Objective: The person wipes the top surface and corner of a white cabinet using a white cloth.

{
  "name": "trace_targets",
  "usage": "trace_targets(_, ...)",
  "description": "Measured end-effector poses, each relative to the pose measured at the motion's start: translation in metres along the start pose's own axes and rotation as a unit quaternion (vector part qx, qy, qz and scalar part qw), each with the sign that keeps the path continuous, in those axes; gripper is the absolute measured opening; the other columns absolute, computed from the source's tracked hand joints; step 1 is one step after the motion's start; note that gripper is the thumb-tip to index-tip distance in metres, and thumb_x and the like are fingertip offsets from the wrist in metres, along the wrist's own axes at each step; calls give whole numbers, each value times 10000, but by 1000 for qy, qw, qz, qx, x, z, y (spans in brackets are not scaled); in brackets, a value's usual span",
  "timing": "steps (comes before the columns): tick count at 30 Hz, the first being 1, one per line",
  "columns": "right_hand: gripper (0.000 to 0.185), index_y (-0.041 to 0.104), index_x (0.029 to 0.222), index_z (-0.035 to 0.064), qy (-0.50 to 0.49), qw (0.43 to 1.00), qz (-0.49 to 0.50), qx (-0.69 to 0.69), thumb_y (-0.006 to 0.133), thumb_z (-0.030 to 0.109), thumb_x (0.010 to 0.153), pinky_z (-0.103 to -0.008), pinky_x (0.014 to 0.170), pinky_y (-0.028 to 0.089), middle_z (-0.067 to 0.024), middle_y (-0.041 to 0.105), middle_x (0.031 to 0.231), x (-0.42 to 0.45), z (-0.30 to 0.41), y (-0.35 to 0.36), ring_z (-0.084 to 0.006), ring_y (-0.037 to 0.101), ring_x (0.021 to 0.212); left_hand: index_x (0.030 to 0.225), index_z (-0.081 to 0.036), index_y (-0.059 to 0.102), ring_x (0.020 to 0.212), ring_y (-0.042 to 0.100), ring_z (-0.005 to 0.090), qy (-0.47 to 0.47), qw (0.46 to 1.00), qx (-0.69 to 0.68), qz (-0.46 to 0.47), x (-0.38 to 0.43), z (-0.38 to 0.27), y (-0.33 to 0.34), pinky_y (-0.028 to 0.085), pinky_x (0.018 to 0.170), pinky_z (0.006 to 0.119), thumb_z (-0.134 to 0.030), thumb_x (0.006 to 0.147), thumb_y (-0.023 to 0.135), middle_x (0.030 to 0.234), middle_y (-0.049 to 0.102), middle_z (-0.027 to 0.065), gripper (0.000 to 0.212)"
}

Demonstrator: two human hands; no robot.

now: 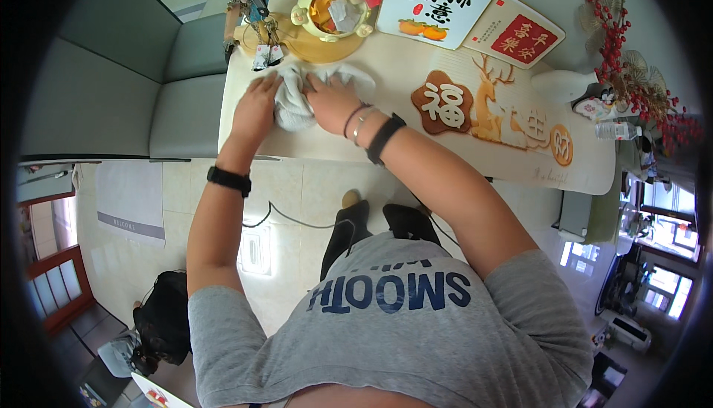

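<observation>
A crumpled white cloth (293, 108) lies on the light cabinet top (312, 146), near its left end. My left hand (256, 102) rests at the cloth's left edge, fingertips on the fabric. From the right, my right hand (332, 102) presses on the cloth with its fingers bent over a fold. Whether either hand grips the fabric or only presses on it does not show clearly. Part of the cloth spreads out behind my right hand.
Behind the cloth stand a cat-shaped bowl (334, 15) and hanging keys (267, 34). Two decorative plaques (440, 1) lean at the back. Farther right are a deer-pattern mat (490, 112), a white vase (562, 85) with red berry sprigs and a plastic bottle (617, 131).
</observation>
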State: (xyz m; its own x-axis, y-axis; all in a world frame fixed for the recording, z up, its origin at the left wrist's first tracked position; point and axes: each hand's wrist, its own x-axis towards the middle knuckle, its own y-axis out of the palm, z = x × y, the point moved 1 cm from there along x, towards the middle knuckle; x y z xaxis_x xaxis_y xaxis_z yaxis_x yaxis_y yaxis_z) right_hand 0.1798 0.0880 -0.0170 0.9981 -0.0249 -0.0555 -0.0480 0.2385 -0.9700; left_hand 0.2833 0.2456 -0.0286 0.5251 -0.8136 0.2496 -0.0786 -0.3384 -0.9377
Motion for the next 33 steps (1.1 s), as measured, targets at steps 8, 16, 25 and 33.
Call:
trace_targets(8,348,601,1176,92,-35,997,-60,-17,520,164,845,-627,903,410,-106,482,1380,-35,-13,11,-371,501,1175,1203,9,596,1158,519,390,10,999,-30,-3,-21,-26,-4,422,1016,414,106,702,493,1283,570,175,521)
trace_targets(16,406,587,1167,43,-71,993,-54,75,560,68,763,-468,958,415,-114,542,1308,-143,-48,2,-322,522,1095,1152,27,619,1217,491,423,63,991,-106,48,-27,-122,9,399,1044,428,99,677,528,1275,578,180,489)
trace_targets(25,465,565,1235,25,105,987,-39,113,557,28,770,-457,1035,382,-150,512,1351,-233,-148,-39,-403,509,1166,1211,-1,583,1268,454,399,127,974,-179,58,35,-240,73,379,1064,427,84,637,567,1333,533,187,581)
trace_targets(33,451,567,1240,25,156,972,-64,161,538,-7,791,-420,916,469,-210,593,1182,-180,-194,-59,-383,571,1056,993,-8,642,1203,522,352,130,983,-126,44,93,-243,98,445,963,415,1,723,579,1247,588,175,277)
